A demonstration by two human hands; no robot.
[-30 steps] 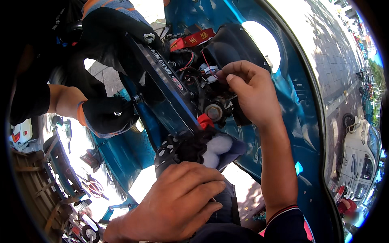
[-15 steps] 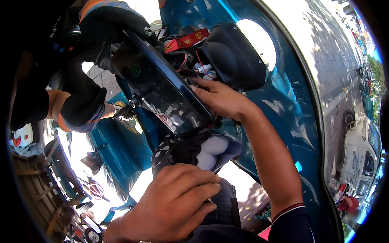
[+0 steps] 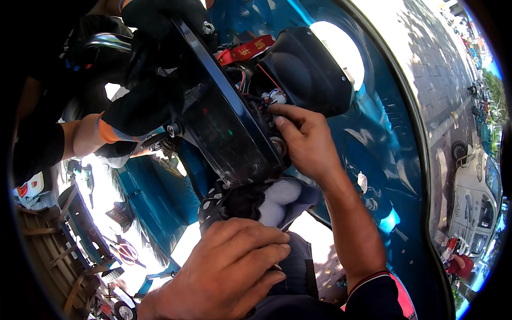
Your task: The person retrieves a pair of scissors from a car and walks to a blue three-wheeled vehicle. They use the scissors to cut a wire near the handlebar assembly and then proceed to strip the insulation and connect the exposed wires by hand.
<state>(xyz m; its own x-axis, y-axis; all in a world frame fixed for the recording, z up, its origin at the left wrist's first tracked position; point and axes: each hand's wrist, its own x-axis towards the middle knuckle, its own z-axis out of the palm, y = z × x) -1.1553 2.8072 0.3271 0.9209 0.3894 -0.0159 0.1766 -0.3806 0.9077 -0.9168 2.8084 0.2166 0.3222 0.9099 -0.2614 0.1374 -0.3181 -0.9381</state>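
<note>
A black glossy dashboard panel [image 3: 226, 122] stands tilted in front of a blue vehicle body [image 3: 368, 128]. Behind its edge, my right hand [image 3: 306, 136] has thumb and forefinger close together among dark wiring; what they pinch is hidden. White plug connectors [image 3: 276, 96] and coloured wires sit just above these fingertips. My left hand [image 3: 226, 266] is curled low in the middle, beside a polka-dot cloth cover [image 3: 213, 205] with pale padding. A small bit of something shows between its fingers, too little to name. Another person's black-gloved hand [image 3: 141, 109] is at the panel's left side.
A black rounded housing [image 3: 306, 72] and a white round lamp [image 3: 341, 53] are fixed to the blue body. A red ribbon [image 3: 248, 50] lies over the wires. Left stands a wooden-slatted cart [image 3: 45, 250]; a pale van [image 3: 472, 213] is parked at far right.
The panel has turned more upright and shifted right, along with the other person's gloved hands. My right hand has drawn back slightly, showing its fingertips. My left hand has barely moved.
</note>
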